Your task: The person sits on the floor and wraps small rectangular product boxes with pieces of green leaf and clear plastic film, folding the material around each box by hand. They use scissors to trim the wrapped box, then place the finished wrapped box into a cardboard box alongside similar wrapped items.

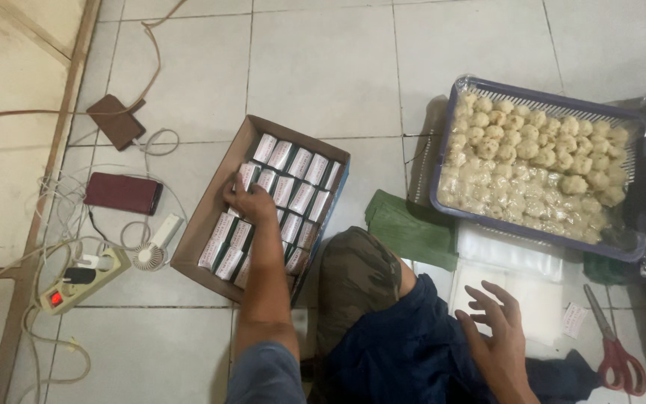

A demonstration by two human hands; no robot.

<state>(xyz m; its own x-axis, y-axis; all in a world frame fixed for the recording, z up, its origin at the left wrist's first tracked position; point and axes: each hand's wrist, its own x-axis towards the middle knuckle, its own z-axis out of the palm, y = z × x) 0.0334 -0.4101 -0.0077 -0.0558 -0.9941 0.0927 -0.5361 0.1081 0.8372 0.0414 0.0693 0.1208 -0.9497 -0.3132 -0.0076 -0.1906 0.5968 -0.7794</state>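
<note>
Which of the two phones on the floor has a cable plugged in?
The brown phone, farther up the floor, with a cable at its corner. The dark red phone shows none.

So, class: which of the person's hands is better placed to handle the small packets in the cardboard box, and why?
The left hand. It is already inside the cardboard box, fingers resting on the rows of small packets. The right hand hovers open over the clear plastic bags, well away from the box.

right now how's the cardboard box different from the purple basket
The cardboard box is brown with solid walls and holds rows of small wrapped packets; the purple basket has slotted plastic walls and holds a loose heap of pale round snacks. The left hand reaches into the box; no hand touches the basket. Both sit on the tiled floor.
</note>
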